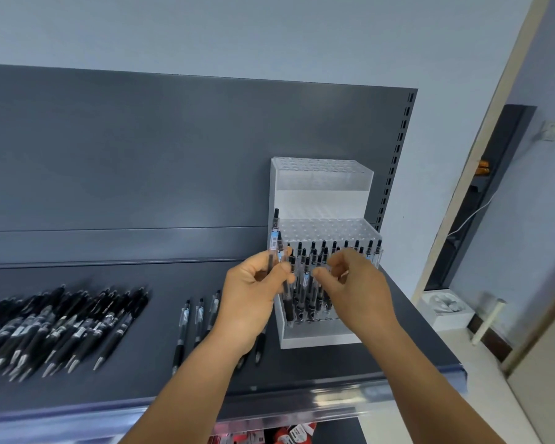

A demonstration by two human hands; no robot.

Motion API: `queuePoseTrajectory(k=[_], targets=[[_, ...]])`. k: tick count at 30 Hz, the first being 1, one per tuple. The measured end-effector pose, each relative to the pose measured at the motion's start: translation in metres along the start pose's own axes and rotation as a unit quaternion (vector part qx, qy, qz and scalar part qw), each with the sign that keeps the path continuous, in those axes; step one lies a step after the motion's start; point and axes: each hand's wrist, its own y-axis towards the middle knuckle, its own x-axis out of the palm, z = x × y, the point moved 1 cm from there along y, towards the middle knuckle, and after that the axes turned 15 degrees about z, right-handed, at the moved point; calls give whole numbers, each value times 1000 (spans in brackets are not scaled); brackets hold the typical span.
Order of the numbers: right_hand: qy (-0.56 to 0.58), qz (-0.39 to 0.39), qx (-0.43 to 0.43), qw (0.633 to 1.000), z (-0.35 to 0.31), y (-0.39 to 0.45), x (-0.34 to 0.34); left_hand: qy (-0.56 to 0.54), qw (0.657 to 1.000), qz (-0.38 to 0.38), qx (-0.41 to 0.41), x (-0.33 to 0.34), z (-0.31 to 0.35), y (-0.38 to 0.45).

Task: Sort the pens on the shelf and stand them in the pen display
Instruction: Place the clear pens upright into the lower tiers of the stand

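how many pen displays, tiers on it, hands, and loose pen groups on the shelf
pen display: 1
tiers on it: 3
hands: 2, left hand and right hand
loose pen groups: 2, big pile and small row
total: 8

A plain room behind a dark grey shelving unit.

The wall (269, 30) above and to the right is pale blue-grey, evenly lit with no hard shadows. The unit's back panel (141, 149) is matte dark grey, with a slotted upright (398, 149) running down its right edge. To the right, a beige door frame (481, 149) slants across the view, with a dark opening (500, 174) beside it. A white wall socket (551, 130) sits on the far wall, and a white cable (474, 213) trails down through the opening. The floor (481, 408) is light and smooth; a white box (446, 307) rests on it near the wall.
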Motion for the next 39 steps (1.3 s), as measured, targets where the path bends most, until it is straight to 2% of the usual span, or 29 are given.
queuePoseTrajectory(k=[2, 5, 7, 10, 14, 18, 22, 28, 35, 39], targets=[[72, 17, -10, 997, -9, -1, -6, -7, 1000, -14, 0, 4, 4, -1], [175, -30, -7, 984, -26, -5, -14, -8, 998, -59, 28, 13, 10, -5], [236, -51, 36, 970, -30, -4, -19, -4, 996, -78, 48, 18, 11, -8], [269, -69, 97, 956, -26, 0, -23, -8, 994, -87, 65, 23, 11, -10], [294, -61, 124, 946, -21, 2, -25, -5, 991, -109, 83, 29, 10, -12], [254, 26, 91, 963, -12, 8, -31, 16, 993, -107, 53, 30, 6, -11], [204, 84, 76, 972, 2, 18, -29, 99, 988, -101, 63, 23, 6, -12], [123, 68, 40, 989, 17, 17, -11, 148, 980, -114, 69, 19, 5, -10], [15, -17, 22, 1000, 21, 12, 1, 60, 996, -45, 44, 16, 4, -8], [21, 5, 15, 1000, 17, 11, -6, 49, 997, -37, 44, 19, 4, -10]])
